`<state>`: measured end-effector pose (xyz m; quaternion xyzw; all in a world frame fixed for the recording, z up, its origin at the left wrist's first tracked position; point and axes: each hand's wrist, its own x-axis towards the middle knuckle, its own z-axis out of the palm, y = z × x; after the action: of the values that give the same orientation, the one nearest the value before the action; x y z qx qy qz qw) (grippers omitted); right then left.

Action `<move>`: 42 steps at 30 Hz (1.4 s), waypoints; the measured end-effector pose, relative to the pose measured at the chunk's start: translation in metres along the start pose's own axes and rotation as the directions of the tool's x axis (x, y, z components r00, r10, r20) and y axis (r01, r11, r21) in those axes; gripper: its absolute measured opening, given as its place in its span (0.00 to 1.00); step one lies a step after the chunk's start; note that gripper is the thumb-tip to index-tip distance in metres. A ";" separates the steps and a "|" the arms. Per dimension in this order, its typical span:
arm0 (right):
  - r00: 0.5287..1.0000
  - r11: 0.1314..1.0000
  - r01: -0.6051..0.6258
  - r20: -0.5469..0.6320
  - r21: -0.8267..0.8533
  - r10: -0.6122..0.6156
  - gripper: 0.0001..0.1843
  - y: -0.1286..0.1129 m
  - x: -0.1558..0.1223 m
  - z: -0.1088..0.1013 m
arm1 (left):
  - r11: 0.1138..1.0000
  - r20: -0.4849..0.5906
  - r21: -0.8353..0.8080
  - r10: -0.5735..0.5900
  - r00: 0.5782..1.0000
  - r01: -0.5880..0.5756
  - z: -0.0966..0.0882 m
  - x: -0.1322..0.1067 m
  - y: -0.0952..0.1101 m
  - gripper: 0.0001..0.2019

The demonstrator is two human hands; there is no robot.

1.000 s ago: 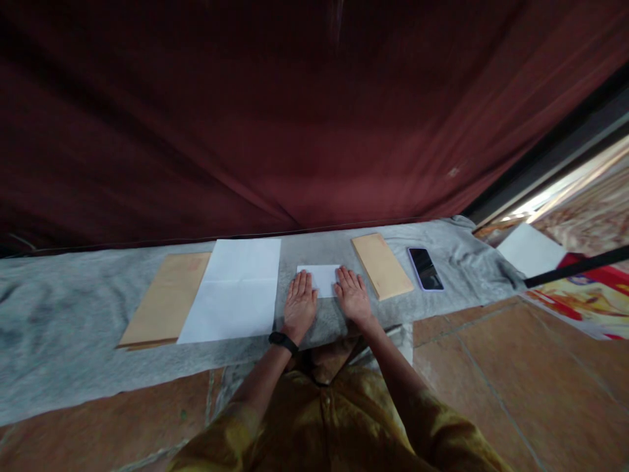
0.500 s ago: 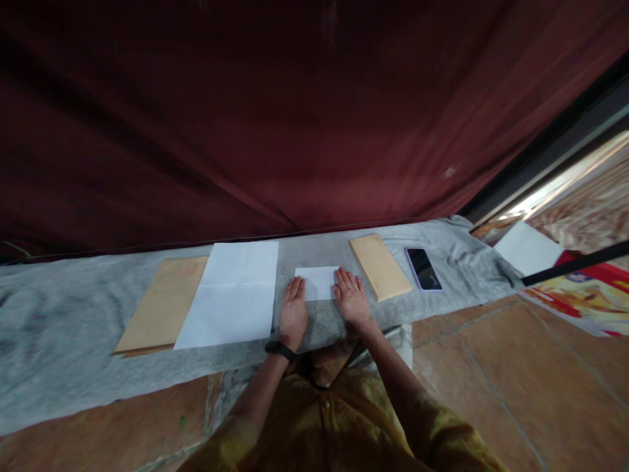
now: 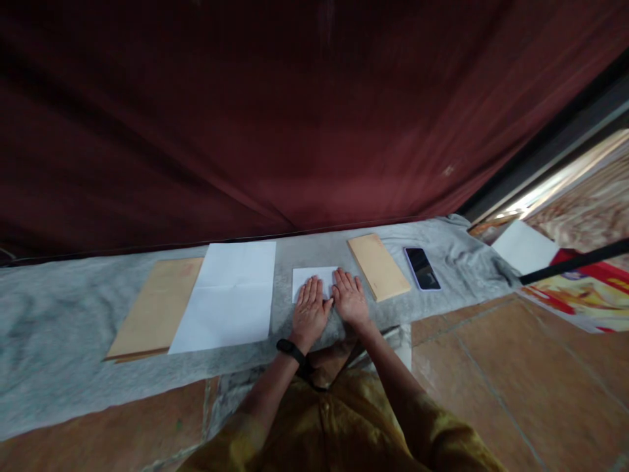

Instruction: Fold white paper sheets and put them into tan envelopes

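A folded sheet of white paper (image 3: 305, 274) lies on the grey cloth in front of me. My left hand (image 3: 310, 311) is spread flat over its near left part, fingers pointing away from me. Flat on the paper's right end rests my right hand (image 3: 350, 298), its fingers stretched out. The two thumbs nearly meet, and the hands cover much of the paper's near edge. To the left lie larger white sheets (image 3: 230, 295) with a crease across them, overlapping brown envelopes (image 3: 152, 305). A stack of smaller brown envelopes (image 3: 378, 265) sits just right of my right hand.
A phone (image 3: 422, 269) with a pale purple case lies right of the small envelopes. The grey cloth (image 3: 59, 328) covers a narrow bench along a dark red curtain (image 3: 314, 131). Beyond its right end are a dark metal bar (image 3: 580, 262) and a red-and-yellow printed box (image 3: 584, 292).
My left hand has moved right, from the paper's left edge onto the paper, closer to my right hand. The right hand has stayed about where it was.
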<state>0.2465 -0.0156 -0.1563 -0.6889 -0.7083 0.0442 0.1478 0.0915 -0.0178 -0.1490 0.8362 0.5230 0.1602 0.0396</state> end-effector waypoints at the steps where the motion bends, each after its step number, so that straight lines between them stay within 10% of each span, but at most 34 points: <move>1: 1.000 1.000 -0.002 -0.004 0.002 0.002 0.29 0.000 0.000 0.000 | 1.000 -0.006 0.008 -0.016 1.000 0.016 0.000 -0.001 -0.004 0.31; 12: 0.999 0.995 -0.014 -0.040 0.102 0.018 0.27 0.009 0.011 0.002 | 0.980 -0.093 0.037 -0.192 0.977 0.196 -0.006 -0.023 -0.027 0.31; 31: 0.985 0.956 -0.133 0.138 0.261 0.100 0.15 0.008 0.071 -0.029 | 0.984 -0.139 0.014 -0.174 0.975 0.178 -0.007 -0.026 -0.029 0.30; 42: 0.947 0.676 -0.319 0.200 0.664 0.250 0.13 0.011 0.036 -0.035 | 1.000 -0.108 -0.020 -0.010 0.994 0.008 -0.024 -0.035 -0.021 0.28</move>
<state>0.2661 0.0156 -0.1205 -0.6832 -0.5308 0.3582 0.3510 0.0523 -0.0424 -0.1395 0.8236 0.5264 0.2102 0.0199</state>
